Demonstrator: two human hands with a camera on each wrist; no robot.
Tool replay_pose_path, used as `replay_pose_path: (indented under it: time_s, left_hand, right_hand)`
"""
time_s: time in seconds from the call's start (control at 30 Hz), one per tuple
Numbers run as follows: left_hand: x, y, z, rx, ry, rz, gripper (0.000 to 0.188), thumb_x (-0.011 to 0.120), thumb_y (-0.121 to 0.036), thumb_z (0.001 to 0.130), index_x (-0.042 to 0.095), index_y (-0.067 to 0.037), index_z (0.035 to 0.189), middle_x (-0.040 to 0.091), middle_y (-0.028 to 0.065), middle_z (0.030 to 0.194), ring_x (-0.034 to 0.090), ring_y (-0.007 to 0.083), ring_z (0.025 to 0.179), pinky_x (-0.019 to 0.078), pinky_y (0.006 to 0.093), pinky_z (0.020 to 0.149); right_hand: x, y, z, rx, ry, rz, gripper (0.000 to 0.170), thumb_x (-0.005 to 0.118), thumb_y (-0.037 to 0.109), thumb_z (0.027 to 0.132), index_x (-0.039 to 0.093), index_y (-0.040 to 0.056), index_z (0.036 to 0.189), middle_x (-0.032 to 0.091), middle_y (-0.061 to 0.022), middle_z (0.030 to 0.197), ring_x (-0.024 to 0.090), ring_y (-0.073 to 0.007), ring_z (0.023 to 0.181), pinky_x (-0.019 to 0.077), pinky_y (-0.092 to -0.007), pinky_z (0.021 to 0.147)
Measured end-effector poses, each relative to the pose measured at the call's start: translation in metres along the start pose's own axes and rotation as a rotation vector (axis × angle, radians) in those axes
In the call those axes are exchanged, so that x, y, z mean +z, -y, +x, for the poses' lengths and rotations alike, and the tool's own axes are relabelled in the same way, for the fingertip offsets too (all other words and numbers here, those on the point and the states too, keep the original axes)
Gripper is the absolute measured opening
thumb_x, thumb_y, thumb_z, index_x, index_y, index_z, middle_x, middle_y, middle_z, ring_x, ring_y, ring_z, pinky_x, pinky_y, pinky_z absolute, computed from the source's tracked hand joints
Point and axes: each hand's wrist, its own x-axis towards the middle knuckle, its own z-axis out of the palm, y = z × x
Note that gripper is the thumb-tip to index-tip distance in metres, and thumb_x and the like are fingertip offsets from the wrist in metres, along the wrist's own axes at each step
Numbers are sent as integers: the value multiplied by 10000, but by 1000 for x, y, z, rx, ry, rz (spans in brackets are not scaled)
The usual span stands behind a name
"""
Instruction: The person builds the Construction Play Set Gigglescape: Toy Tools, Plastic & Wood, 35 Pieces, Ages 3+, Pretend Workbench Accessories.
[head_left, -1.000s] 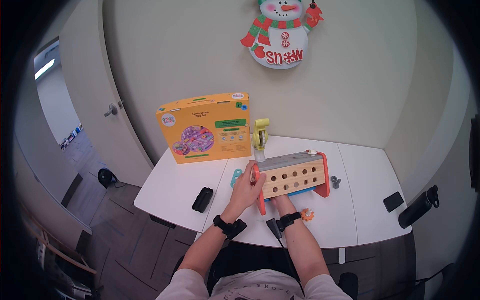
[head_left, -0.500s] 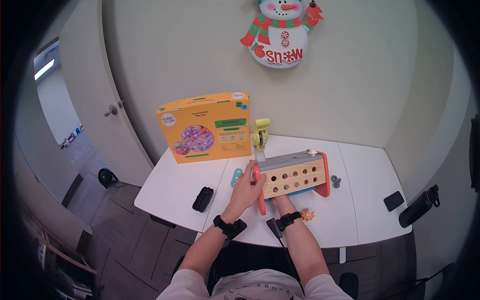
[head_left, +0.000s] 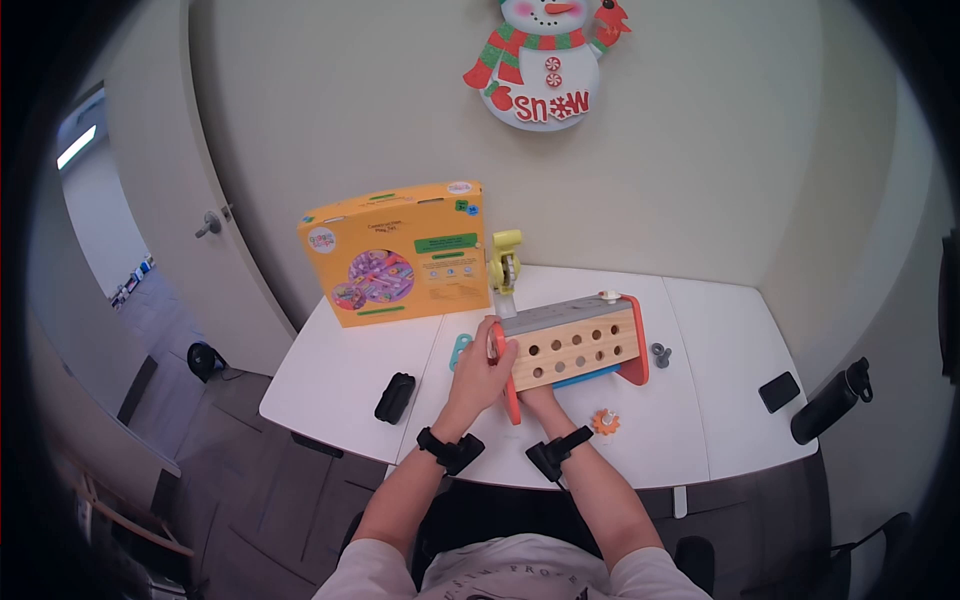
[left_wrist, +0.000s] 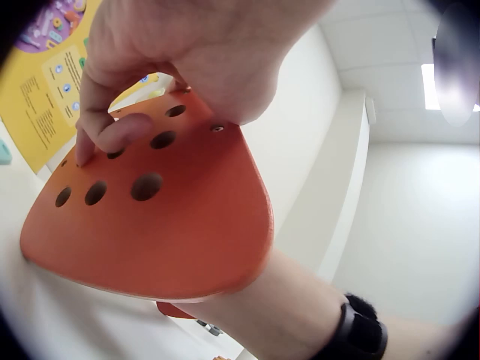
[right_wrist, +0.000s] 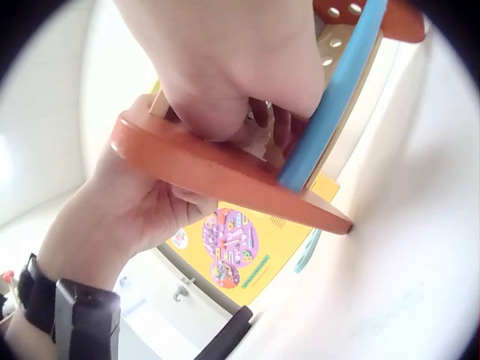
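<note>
The toy workbench (head_left: 578, 352) stands tilted on the white table, its wooden holed face toward me and its grey top uppermost. My left hand (head_left: 477, 383) grips the red end panel (left_wrist: 202, 225) on the left; in the left wrist view its fingers are bent over the panel, near the round holes. From below, my right hand (head_left: 540, 401) reaches inside the bench. The right wrist view shows that hand (right_wrist: 240, 60) between the red panel (right_wrist: 206, 169) and the blue strip (right_wrist: 337, 101), with curled fingers partly hidden; whether they hold anything cannot be seen.
Behind on the left stands a yellow box (head_left: 390, 260), beside a yellow-green toy (head_left: 505, 262). A black case (head_left: 395, 398) and teal piece (head_left: 460, 352) lie left. Toward the right are an orange gear (head_left: 605, 422), grey pieces (head_left: 661, 355), a phone (head_left: 779, 392) and black bottle (head_left: 832, 402).
The head view has shifted, moving the scene slightly left. My right wrist has turned and moved away from the orange gear. My left hand keeps its grip on the end panel.
</note>
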Motion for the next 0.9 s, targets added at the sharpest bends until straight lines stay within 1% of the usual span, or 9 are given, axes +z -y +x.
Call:
replay_pose_path:
  time_s: [0.13,0.2,0.27,0.37,0.47,0.57,0.67,0.77,0.9]
  left_hand:
    - [0,-2,-1,-22,-4,-47,520,644,-334,1013,475,-95,1443,685,307,1081,737,423,868,588,461,767]
    - [0,-2,-2,-15,-15,-63,536,660,-349,999,484,-101,1440,672,310,1050,720,443,895,581,473,796]
    - [1,-1,-5,11,-23,-68,546,667,-339,997,480,-93,1446,660,301,1068,716,427,910,587,455,802]
    - [-2,-4,-9,46,-21,-70,569,681,-317,990,466,-77,1459,617,291,1135,689,401,979,590,425,827]
    - [2,2,-14,124,-47,-19,605,687,-308,983,433,-65,1476,551,281,1213,663,387,1030,582,423,864]
    - [5,6,-23,166,-36,54,646,710,-313,955,414,-67,1473,469,283,1305,648,392,1048,578,441,887]
    - [6,-2,-31,117,16,60,670,739,-318,920,414,-73,1452,408,273,1347,626,407,1095,571,466,915]
    - [12,0,-39,117,52,101,707,752,-278,893,385,-43,1450,391,259,1367,507,423,1270,544,478,976]
    - [25,13,-40,259,10,139,724,773,-249,858,373,-63,1433,372,248,1326,497,424,1222,518,498,979]
  right_hand:
    - [-18,54,-16,38,127,-226,477,641,119,1026,489,38,1471,529,-130,1505,557,-259,1323,474,-396,1103]
    - [-20,60,-34,-29,79,-159,521,658,84,979,484,26,1467,480,-193,1536,551,-341,1341,486,-443,1093]
    - [-32,76,-57,-396,28,-923,543,664,77,955,481,26,1464,452,-215,1545,537,-379,1351,498,-468,1080]
    - [-57,103,-86,-414,120,-1007,495,695,132,946,553,16,1406,603,-235,1339,626,-407,1218,541,-472,976]
    - [-101,143,-111,-55,366,-647,305,709,155,931,642,3,1187,655,-218,1175,677,-382,1069,549,-482,912]
    - [-135,161,-121,125,207,-675,210,729,186,926,640,5,987,672,-187,1011,691,-371,864,548,-489,787]
    - [-158,149,-128,121,-38,-819,235,741,200,923,596,16,937,666,-169,995,681,-356,799,537,-488,726]
    - [-166,128,-133,178,-90,-846,394,787,265,881,611,-5,1108,647,-206,1070,694,-405,904,561,-496,779]
    - [-166,113,-133,214,-87,-846,571,810,297,855,593,-37,1264,621,-240,1137,684,-449,1000,567,-508,835]
